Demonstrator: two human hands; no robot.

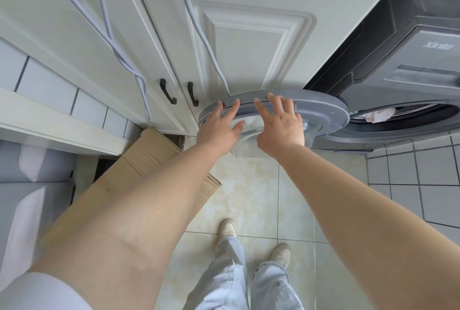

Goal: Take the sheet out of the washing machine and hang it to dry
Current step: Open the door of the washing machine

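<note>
Both arms outstretched: left hand (220, 126) and right hand (281, 126) flat, fingers straight, on open washer door (321, 113); white sheet (379, 114) inside drum (410, 116).

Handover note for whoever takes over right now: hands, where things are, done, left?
Left hand and right hand: both open, fingers straight on the rim of the washer door.
Door swung open toward the white cabinet.
Sheet is in the drum, a pale bit showing at the opening.
Done: door open.
Left: pull the sheet out, hang it.
</note>
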